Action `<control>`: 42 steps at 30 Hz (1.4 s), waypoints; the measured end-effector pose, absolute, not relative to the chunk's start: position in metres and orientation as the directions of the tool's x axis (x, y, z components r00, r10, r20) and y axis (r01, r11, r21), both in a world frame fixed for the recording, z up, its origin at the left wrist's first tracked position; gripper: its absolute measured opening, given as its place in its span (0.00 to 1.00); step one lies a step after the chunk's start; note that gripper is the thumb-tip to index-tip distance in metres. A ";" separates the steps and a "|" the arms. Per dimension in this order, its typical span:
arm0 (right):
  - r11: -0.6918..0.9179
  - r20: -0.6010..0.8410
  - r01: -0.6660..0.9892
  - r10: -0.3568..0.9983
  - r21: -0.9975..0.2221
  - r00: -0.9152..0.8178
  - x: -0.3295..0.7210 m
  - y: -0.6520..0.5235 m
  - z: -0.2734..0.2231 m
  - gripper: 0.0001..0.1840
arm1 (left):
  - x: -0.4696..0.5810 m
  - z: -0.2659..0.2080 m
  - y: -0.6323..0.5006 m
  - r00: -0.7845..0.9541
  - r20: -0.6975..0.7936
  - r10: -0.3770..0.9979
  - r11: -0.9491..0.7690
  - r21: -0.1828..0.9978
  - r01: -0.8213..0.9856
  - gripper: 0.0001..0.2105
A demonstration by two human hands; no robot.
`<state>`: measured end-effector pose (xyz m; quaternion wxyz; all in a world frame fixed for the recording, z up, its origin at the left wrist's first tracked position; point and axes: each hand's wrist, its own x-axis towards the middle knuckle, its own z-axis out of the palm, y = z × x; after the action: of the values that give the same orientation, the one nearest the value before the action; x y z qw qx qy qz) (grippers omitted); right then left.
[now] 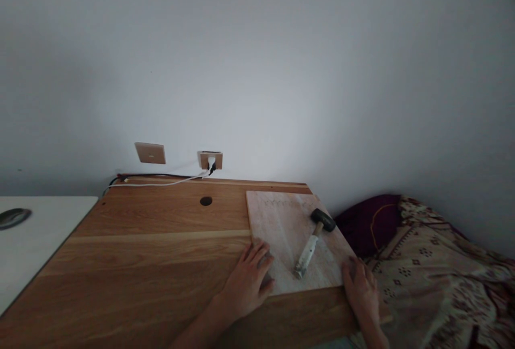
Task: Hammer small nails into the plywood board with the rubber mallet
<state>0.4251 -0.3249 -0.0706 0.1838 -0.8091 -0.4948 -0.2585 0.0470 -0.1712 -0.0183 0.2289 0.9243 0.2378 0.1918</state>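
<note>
A pale, whitish-pink board [277, 242] lies flat on the wooden table [161, 268]. Resting slantwise on the board is a mallet [308, 252] with a black head toward the back right and a white-wrapped handle pointing at the near side. My left hand [249, 280] is at the board's left edge, fingers spread and touching it, with the thumb near the front left corner. At the front right corner, my right hand [361, 287] lies against the board's edge with its thumb apart; some fingers are partly hidden. Neither hand touches the mallet.
Behind the table, a wall socket [218, 162] holds plugs with a white and a black cable [169, 183]. A blank plate [150, 153] is left of it. A round hole [206, 201] pierces the tabletop. A white surface [44, 242] adjoins left; patterned bedding [426, 268] lies right.
</note>
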 end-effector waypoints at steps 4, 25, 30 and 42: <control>-0.419 0.594 0.907 0.720 -0.041 0.359 0.424 -0.324 -0.070 0.19 | 0.046 -0.014 -0.171 0.822 0.234 0.519 -0.787 0.505 0.353 0.25; -0.451 0.612 0.875 0.645 -0.179 0.457 0.419 -0.320 -0.067 0.28 | 0.048 -0.025 -0.170 0.805 0.283 0.521 -0.793 0.509 0.334 0.23; -0.432 0.622 0.882 0.643 -0.187 0.447 0.420 -0.321 -0.069 0.28 | 0.048 -0.026 -0.171 0.802 0.278 0.529 -0.790 0.505 0.347 0.24; -0.398 0.577 0.909 0.716 -0.125 0.393 0.425 -0.326 -0.068 0.21 | 0.046 -0.021 -0.172 0.809 0.273 0.521 -0.788 0.517 0.334 0.23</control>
<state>0.4246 -0.3261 -0.0677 0.2165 -0.8060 -0.5039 -0.2225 0.0458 -0.1720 -0.0206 0.2284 0.9232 0.2316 0.2049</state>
